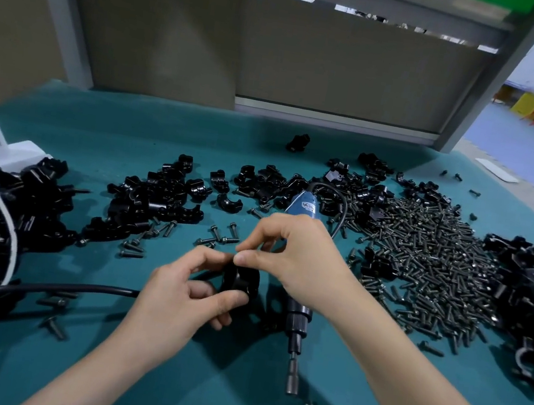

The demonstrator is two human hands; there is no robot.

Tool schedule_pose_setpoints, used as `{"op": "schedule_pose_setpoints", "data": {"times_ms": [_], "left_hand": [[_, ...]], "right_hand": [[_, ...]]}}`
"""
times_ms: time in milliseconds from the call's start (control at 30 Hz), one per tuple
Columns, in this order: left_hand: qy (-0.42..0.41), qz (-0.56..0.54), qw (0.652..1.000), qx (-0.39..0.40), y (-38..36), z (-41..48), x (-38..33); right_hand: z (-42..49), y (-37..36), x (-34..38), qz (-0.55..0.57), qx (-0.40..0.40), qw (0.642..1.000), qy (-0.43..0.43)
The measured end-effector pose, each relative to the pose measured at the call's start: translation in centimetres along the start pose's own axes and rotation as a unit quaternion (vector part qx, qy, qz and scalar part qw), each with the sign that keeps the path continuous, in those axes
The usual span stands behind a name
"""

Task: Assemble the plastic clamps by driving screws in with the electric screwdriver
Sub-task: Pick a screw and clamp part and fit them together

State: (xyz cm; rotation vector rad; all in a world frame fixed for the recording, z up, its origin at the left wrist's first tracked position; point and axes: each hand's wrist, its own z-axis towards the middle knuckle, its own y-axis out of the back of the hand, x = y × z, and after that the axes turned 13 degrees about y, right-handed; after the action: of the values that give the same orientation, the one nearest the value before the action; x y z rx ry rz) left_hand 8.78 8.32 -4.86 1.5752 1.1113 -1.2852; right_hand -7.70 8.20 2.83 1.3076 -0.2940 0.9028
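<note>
Head view: a bench under a teal fabric mat, seen from above the person's hands.
Task item: one round-bodied black plastic clamp, raised just above the mat at centre frame.
Left hand: thumb and fingers curl round the clamp from the left and from below.
Right hand: thumb and forefinger are pinched together at the clamp's upper edge. What lies between them is hidden, possibly a screw.
Tool: a blue-bodied electric screwdriver with a black chuck lies on the mat beneath the right hand, bit toward the person, held by neither hand.
Stock: a heap of dark metal screws to the right, and loose black clamp halves to the left.
Step judged: seating a screw in the clamp, ahead of driving.
Method advised: squeeze the halves flush with the holes in line and start the screw straight by finger. Then bring the bit square onto the head, press lightly along the axis, and stop once it is seated, since plastic threads probably strip easily.
</note>
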Motion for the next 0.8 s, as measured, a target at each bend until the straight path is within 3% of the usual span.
{"op": "schedule_pose_setpoints", "data": {"times_ms": [433,667,800], "left_hand": [[-0.016,0.026,0.999,-0.013,-0.4,-0.1,0.0],[-0.053,0.128,0.990,-0.019,-0.3,-0.4,0.0],[-0.083,0.131,0.988,-0.009,-0.4,-0.5,-0.1]], "right_hand": [[-1.0,0.0,-0.8,0.172,-0.021,0.982,-0.076],[-2.2,0.4,-1.2,0.302,-0.067,0.946,-0.099],[-2.9,0.0,-1.1,0.340,-0.063,0.934,-0.094]]}}
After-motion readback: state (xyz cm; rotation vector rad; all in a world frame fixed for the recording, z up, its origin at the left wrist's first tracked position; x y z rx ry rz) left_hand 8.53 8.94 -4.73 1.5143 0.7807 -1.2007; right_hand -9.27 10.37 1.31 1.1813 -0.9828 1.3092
